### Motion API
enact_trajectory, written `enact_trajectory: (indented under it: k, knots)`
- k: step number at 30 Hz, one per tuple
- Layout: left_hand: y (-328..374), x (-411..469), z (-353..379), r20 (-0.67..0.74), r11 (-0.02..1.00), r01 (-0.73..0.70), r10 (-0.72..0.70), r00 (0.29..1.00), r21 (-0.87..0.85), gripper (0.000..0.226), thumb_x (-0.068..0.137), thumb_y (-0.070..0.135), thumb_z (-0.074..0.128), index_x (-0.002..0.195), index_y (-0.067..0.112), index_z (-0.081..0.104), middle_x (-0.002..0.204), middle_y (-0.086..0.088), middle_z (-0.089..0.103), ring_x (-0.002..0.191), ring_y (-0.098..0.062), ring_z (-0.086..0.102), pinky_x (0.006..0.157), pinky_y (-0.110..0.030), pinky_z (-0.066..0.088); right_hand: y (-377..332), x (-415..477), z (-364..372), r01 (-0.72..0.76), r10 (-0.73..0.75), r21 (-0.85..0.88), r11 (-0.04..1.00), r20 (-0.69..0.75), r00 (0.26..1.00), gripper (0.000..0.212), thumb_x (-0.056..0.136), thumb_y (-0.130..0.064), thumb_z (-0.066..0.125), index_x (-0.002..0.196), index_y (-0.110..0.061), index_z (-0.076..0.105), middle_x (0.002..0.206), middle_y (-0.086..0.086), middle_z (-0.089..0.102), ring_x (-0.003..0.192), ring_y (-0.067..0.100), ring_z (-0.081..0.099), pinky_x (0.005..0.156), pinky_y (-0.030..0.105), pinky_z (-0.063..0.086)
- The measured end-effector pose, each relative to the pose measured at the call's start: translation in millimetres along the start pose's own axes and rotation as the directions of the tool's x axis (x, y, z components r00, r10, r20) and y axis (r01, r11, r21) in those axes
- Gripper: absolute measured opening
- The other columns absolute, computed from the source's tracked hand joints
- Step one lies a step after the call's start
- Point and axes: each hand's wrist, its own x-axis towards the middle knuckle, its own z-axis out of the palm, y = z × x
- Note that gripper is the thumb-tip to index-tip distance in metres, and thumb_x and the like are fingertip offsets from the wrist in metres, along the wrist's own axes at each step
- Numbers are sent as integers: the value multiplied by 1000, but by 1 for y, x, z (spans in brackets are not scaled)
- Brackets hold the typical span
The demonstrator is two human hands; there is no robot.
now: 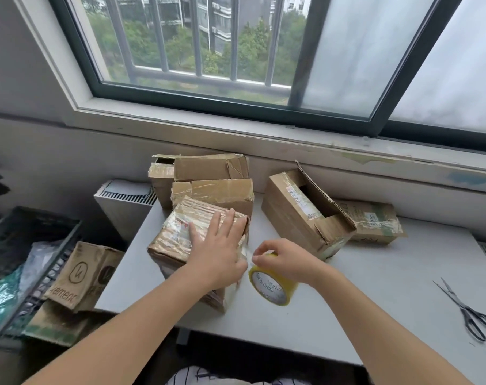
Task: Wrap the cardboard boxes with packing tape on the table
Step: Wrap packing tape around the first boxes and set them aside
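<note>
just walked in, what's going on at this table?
A person is taping a cardboard box. The left hand presses flat on its top while the right hand grips the yellow tape roll beside it, a strip of tape running to the box's side. More boxes stand behind; scissors lie untouched on the right.

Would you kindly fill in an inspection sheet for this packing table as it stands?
Surface: grey table under a window.
Job's things: taped box at front, tape roll beside it; open box, stacked boxes and flat box behind.
Clutter: scissors at right.
Grips: left hand flat on the taped box; right hand holds the tape roll.
Cables: nothing seen.
Surroundings: black crate and more boxes left of the table.
</note>
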Motion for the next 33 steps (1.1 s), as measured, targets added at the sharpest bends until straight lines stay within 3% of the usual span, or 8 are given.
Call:
enact_trajectory:
  k: [6,9,13,20,25,29,31,33]
  knots:
    - [3,-23,5,-47,985,172,-171,984,26,80,97,71,36,159,48,-9,171,2,-16,157,-33,-15,111,-80,-4,3,-11,-4,-15,24,175,984,-51,998,18,96,-38,66,91,-25,78,80,-7,71,74,7,61,72,26,48]
    - [6,-30,7,-42,978,209,-208,977,24,80,98,68,40,157,50,-11,171,1,-19,157,-34,-16,112,-81,-3,-4,-14,-2,2,8,268,963,-35,999,15,93,-36,70,91,-25,80,78,-9,73,77,9,65,72,26,50]
    - [10,-26,11,-55,973,232,-230,972,22,73,101,60,36,158,51,-10,171,1,-19,157,-33,-17,113,-79,-5,-11,-18,-6,37,-24,231,972,-62,998,15,95,-34,67,91,-25,78,77,-10,70,77,10,64,67,25,46]
    - [21,-26,20,-110,971,236,-237,965,-26,63,104,56,25,159,51,-3,172,4,-14,157,-29,-15,114,-75,-9,-17,-26,-19,98,-83,232,968,-73,994,19,94,-32,65,91,-20,79,89,7,75,80,23,68,68,31,49]
    - [17,-27,22,-143,965,252,-261,955,-76,61,100,59,17,159,53,4,173,8,-7,159,-26,-9,116,-73,-8,-31,-20,-23,119,-110,176,977,-62,992,27,92,-34,63,92,-12,78,94,15,74,73,15,58,66,32,45]
    - [18,-27,21,-154,954,267,-286,946,-135,73,87,65,3,159,53,11,173,10,-3,159,-24,-8,116,-72,-11,-43,-15,-32,141,-140,76,987,-16,990,29,94,-35,63,92,-9,77,77,11,67,67,15,52,63,30,42]
    - [16,-26,24,-163,956,264,-283,945,-130,61,99,63,16,158,53,10,173,10,-4,159,-24,-8,116,-73,-11,-37,-16,-36,143,-144,59,988,10,989,25,94,-33,65,93,-13,79,73,0,64,68,14,53,64,28,43]
    - [15,-25,25,-174,959,263,-278,945,-108,57,104,58,26,158,54,8,173,9,-5,159,-25,-10,116,-73,-10,-24,-21,-35,104,-113,162,981,47,992,16,94,-32,68,94,-21,80,79,-6,69,74,10,60,66,24,47]
